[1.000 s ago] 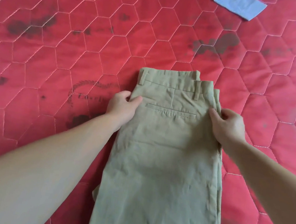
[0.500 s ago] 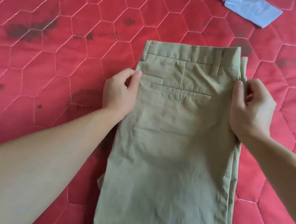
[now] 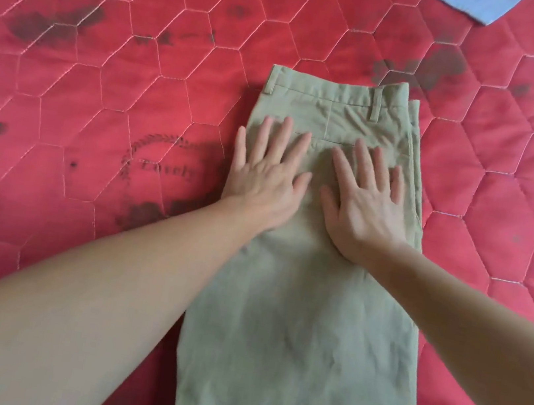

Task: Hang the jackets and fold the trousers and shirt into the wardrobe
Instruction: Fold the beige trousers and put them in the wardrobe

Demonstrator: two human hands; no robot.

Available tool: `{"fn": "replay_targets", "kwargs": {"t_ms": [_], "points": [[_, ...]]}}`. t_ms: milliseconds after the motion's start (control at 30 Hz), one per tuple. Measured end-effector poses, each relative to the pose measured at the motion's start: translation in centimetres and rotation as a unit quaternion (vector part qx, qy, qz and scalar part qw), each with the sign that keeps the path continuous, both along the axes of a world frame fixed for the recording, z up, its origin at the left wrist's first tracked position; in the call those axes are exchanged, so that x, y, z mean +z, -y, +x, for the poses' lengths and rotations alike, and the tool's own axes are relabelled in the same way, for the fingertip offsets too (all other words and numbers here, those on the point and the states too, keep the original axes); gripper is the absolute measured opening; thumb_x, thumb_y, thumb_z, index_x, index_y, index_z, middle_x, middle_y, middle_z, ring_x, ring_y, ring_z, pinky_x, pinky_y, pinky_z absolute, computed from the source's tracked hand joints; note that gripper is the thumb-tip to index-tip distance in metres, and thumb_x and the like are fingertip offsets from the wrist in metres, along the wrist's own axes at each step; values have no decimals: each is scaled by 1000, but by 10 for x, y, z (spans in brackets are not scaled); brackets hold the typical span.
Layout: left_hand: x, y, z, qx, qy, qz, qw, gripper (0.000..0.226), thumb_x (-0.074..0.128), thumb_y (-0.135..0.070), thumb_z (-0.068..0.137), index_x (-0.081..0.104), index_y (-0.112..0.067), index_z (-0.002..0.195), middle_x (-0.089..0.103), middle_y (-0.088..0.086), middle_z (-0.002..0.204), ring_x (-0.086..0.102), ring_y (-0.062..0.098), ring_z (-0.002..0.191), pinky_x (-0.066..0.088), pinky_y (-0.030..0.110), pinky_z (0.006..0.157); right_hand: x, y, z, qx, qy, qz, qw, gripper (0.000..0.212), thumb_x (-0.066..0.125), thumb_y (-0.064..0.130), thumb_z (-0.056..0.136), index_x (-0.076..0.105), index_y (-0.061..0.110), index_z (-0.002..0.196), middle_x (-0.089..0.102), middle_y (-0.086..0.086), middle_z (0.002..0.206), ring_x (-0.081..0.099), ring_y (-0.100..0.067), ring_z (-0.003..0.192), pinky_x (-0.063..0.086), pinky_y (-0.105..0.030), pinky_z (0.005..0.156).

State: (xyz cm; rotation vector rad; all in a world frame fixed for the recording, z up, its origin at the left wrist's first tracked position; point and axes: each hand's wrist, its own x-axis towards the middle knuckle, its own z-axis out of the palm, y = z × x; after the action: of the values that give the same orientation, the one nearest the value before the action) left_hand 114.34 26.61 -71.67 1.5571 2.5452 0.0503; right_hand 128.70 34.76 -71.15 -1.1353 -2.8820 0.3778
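Khaki trousers (image 3: 305, 329) lie folded lengthwise, one leg over the other, on a red quilted mattress (image 3: 102, 91), waistband away from me. My left hand (image 3: 268, 171) lies flat on the seat area with fingers spread and straight. My right hand (image 3: 365, 196) presses flat beside it, fingers straight, just below the back pocket. A light blue shirt (image 3: 489, 6) shows only as a corner at the top right edge.
The mattress has dark stains and a printed emblem (image 3: 160, 162) left of the trousers. Bare quilted surface stretches to the left, the right and beyond the waistband.
Both hands have let go of the trousers' side edges and now lie flat side by side on the fabric. The trousers have settled flat on the mattress.
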Motion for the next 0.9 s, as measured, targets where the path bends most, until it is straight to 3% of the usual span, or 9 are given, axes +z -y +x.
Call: {"fn": "replay_targets", "kwargs": {"t_ms": [133,267,467,533,600,700,800,900], "points": [[1,75,60,-26,28,-3,999,61,27,-46,98,15,-30,156,5,-7,164,-1,19,151,4,50,120,-5,68,53,23,11,-8,1000,56,29,44,98,27,28,152,24,-2,160,15,-25,149,9,-46,119],[1,145,102,-29,38,-11,999,65,30,-49,94,28,-23,153,19,0,162,14,23,150,15,55,118,-4,109,98,-44,8,-10,999,58,36,42,97,29,23,151,25,-5,159,16,-27,148,12,-47,118],[7,219,152,-37,76,-37,996,62,38,-49,90,37,-29,149,28,1,159,24,25,147,20,57,117,-3,190,167,68,51,-51,995,61,34,52,96,31,26,151,25,-4,159,17,-23,148,11,-45,119],[9,242,151,-40,67,-62,995,65,33,-53,92,27,-30,153,19,2,162,15,25,150,13,56,119,2,188,192,84,85,-47,992,66,32,57,95,27,26,152,24,-3,160,14,-21,148,10,-45,119],[10,266,152,-59,58,-95,992,71,22,-64,93,5,-33,155,-1,1,164,-5,24,151,-1,52,119,7,186,211,103,112,-45,987,75,31,66,91,26,23,153,22,-5,160,14,-22,149,9,-46,119],[16,296,159,-93,63,-152,982,93,12,-84,81,-17,-32,152,-27,1,159,-29,21,146,-16,52,116,16,197,237,146,141,-50,978,99,41,80,78,27,18,153,21,-9,160,18,-27,148,14,-49,117],[24,302,162,-105,57,-157,980,95,18,-83,80,-19,-32,152,-27,0,160,-31,19,144,-15,52,117,24,201,253,175,130,-38,975,83,46,61,82,30,19,152,27,-11,158,28,-28,145,16,-48,116],[32,296,163,-78,59,-139,985,81,37,-59,92,-9,-35,154,-14,-4,163,-18,16,149,-7,46,121,27,195,254,178,98,-15,979,70,49,35,75,48,17,143,44,-11,149,44,-29,136,26,-47,112]]}}
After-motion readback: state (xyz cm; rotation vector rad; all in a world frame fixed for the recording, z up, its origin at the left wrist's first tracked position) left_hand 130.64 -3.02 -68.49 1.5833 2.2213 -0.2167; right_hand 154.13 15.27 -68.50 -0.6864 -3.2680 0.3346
